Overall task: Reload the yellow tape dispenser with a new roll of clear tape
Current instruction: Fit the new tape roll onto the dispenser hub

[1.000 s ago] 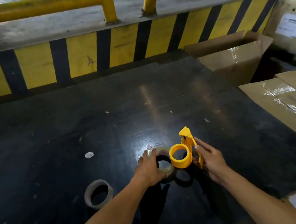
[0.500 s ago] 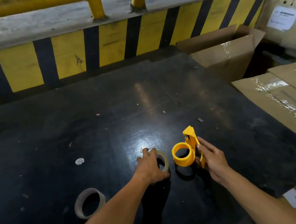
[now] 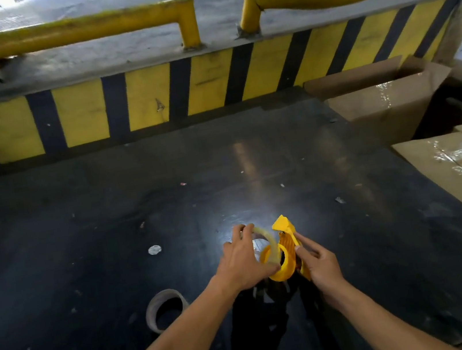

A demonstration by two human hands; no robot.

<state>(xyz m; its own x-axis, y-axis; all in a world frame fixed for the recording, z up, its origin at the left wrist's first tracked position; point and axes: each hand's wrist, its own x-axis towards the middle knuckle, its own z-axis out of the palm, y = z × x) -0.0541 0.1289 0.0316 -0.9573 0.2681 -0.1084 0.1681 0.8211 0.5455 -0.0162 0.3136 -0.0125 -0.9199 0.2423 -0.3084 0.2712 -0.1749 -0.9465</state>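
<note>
Head view: both bare hands meet over a dark, glossy counter (image 3: pixel 110 224), low in the middle of the picture.
Left hand (image 3: pixel 243 263): fingers curled round the rim of the clear tape roll (image 3: pixel 267 243), holding it on edge, tilted, against the dispenser's hub.
Right hand (image 3: pixel 319 263): fingers pinched narrow on the flat handle plate of the yellow tape dispenser (image 3: pixel 286 252), holding it just above the counter.
Roll position: partly over the round yellow hub; whether it is seated cannot be told, since the left hand hides the near side.
Roll handling (judgement): light, stiff as a hoop, smooth and somewhat slippery on the outer face; best held by the rim edges, thumb opposite fingers, so the core stays free to slide on.
Dispenser handling (judgement): light rigid plastic; hold by the ribbed handle plate, away from the pointed cutter end at the top, which probably carries teeth.
Risk (judgement): a skewed roll may jam on the hub; the loose tape end may stick to skin.
Spent core (image 3: pixel 166 309): brown cardboard ring lying flat on the counter, near the left forearm, apart from both hands.
Surroundings: cardboard boxes (image 3: pixel 386 95) at the right; striped yellow-black barrier (image 3: pixel 150 96) behind.
</note>
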